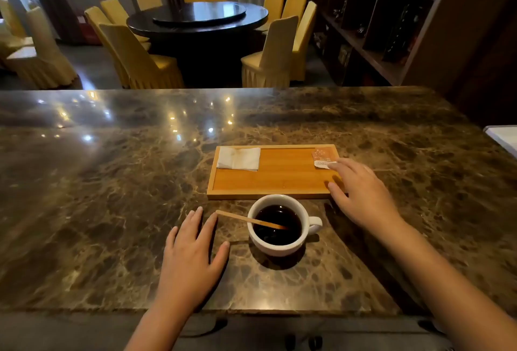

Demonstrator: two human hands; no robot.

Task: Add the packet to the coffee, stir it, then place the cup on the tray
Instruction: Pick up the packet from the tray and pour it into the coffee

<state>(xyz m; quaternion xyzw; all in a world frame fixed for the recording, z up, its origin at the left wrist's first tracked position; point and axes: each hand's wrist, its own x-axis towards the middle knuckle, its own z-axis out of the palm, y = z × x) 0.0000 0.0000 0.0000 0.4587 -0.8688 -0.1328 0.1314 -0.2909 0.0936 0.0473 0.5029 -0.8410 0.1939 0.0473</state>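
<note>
A white cup (pixel 279 248) of black coffee stands on the marble counter just in front of a wooden tray (pixel 279 180). A wooden stir stick (pixel 240 217) leans in the cup, its free end pointing left. An orange and white packet (pixel 324 157) lies in the tray's far right corner. My right hand (pixel 363 197) hovers over the tray's right end, fingers spread, index fingertip touching the packet's near edge. My left hand (pixel 193 255) lies flat on the counter left of the cup, its fingertips close to the stick's end.
A folded white napkin (pixel 239 158) lies in the tray's far left corner. The marble counter (pixel 98 183) stretches wide to the left and behind the tray. A white object (pixel 503 138) sits at the counter's right edge. Beyond are a round table, yellow chairs and shelves.
</note>
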